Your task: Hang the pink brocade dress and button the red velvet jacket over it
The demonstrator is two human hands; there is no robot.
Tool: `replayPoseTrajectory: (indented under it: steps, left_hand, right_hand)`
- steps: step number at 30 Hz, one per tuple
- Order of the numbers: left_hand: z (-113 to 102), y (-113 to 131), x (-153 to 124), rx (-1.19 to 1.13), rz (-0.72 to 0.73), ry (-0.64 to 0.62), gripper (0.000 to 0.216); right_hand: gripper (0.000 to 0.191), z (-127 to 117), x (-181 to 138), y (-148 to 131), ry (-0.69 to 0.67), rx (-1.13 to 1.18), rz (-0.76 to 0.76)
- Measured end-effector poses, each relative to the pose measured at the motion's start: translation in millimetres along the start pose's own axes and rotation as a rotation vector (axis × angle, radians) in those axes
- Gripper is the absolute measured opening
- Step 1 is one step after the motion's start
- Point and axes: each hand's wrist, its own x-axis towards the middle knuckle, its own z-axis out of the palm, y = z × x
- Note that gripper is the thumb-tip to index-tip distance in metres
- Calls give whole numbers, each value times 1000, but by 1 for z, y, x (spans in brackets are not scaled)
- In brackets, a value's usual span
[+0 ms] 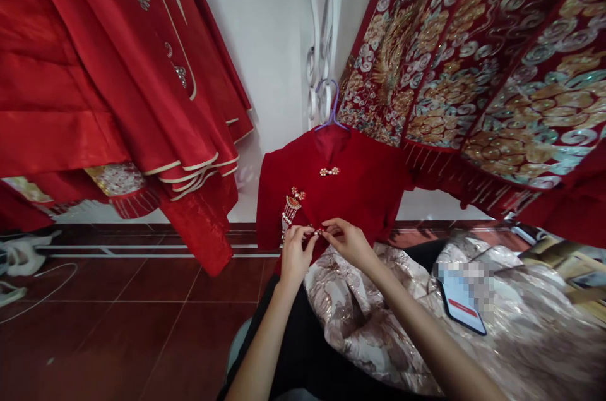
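A small red jacket (pixel 362 189) hangs in front of me on a purple hanger (pixel 332 117). At its lower front, my left hand (pixel 298 256) and my right hand (pixel 351 244) pinch a beaded frog button (pixel 319 232) from either side, fingertips close together. Parts of the button are hidden by the fingers. Higher up, a pearl-beaded frog button (pixel 329 172) sits below the collar. Beside my left hand, a fan-shaped beaded ornament (pixel 292 203) with hanging strands decorates the jacket's side.
Plain red garments (pixel 156 91) hang at left, and an embroidered fringed garment (pixel 473 72) at upper right. Pale brocade cloth (pixel 379 325) covers my lap, with a phone (pixel 464 306) lying on it. White shoes (pixel 26 256) and a thin cable (pixel 61 290) are on the tiled floor (pixel 127 325).
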Motion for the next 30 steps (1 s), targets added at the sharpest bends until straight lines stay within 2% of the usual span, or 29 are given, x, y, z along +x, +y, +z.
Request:
replayPoseTrajectory:
  steps: [8, 13, 15, 18, 20, 23, 26, 30]
  left_hand:
    - [0, 3, 1, -146, -56, 36, 10]
    - [1, 7, 6, -375, -155, 40, 17]
    - [0, 5, 18, -506, -252, 84, 23]
    - [-5, 1, 45, -748, -435, 166, 29]
    - [-9, -1, 62, -932, -525, 150, 29]
    - [-15, 1, 78, -1115, -613, 65, 25]
    - [-16, 2, 82, -1131, -659, 43, 23]
    - [-10, 2, 84, -1050, -655, 111, 17]
  right_hand:
    - [21, 3, -1, 3, 64, 140, 64]
    - [19, -3, 2, 2, 36, 127, 93]
    - [21, -14, 3, 2, -41, 142, 108]
    - [27, -37, 5, -3, -226, 200, 137]
    - [29, -51, 5, -7, -313, 231, 158]
    - [30, -61, 5, -13, -338, 255, 171]
    - [30, -61, 5, -13, -335, 264, 182]
    - [29, -52, 5, -11, -319, 262, 194]
